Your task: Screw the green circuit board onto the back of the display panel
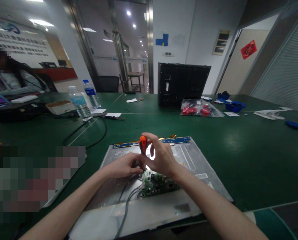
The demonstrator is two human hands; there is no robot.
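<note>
An orange-and-black screwdriver (143,144) stands upright over the upper left corner of a green circuit board (155,186). My right hand (163,157) is closed on the screwdriver, with its index finger over the top of the handle. Beside the lower shaft, at the board's corner, my left hand (128,164) has its fingers pinched together; what they hold is hidden. The board lies on a silvery metal panel (201,193). Dark cables (127,206) run from the board's left side toward me. Along the panel's far edge lies a narrow blue circuit strip (181,140).
Two water bottles (80,103) and a black cable (105,128) are at the back left. A black monitor housing (184,83) stands at the back, a plastic bag with red parts (201,108) before it. Blue trays (235,106) lie farther right. Another person (13,73) sits at left.
</note>
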